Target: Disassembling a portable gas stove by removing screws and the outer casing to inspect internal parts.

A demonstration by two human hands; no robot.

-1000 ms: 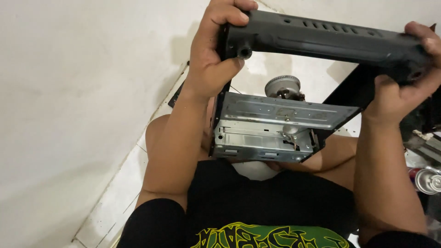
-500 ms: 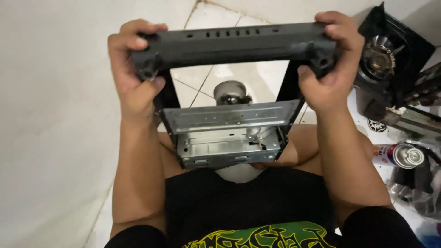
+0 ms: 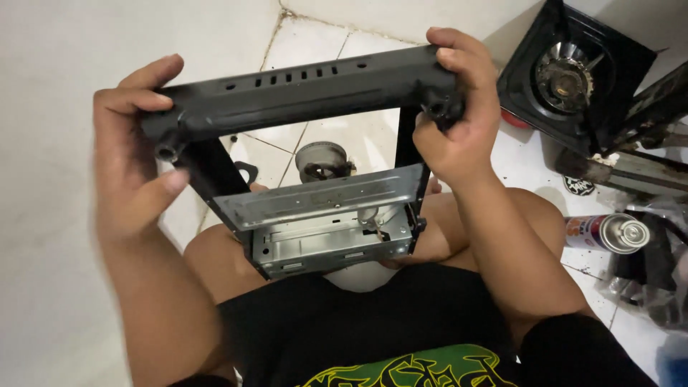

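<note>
The person sits cross-legged on a white tiled floor [image 3: 337, 43] and holds a black stove frame [image 3: 301, 93] up over the lap, its slotted top bar running from nine o'clock to two o'clock across the view. The left hand [image 3: 132, 165] wraps the bar's left end, with the thumb over the top and the fingers curled loosely underneath by a round knob stub. The right hand [image 3: 459, 115] grips the right end tightly, fingers folded over the top edge. Below the bar, at six o'clock, a bare metal compartment [image 3: 330, 229] hangs between the frame's two black side rails, resting near the knees. Through the opening a round burner head [image 3: 322, 159] lies on the tiles. At two o'clock stands another black gas stove [image 3: 573, 79], and at three o'clock a spray can [image 3: 609, 233] lies on its side.
</note>
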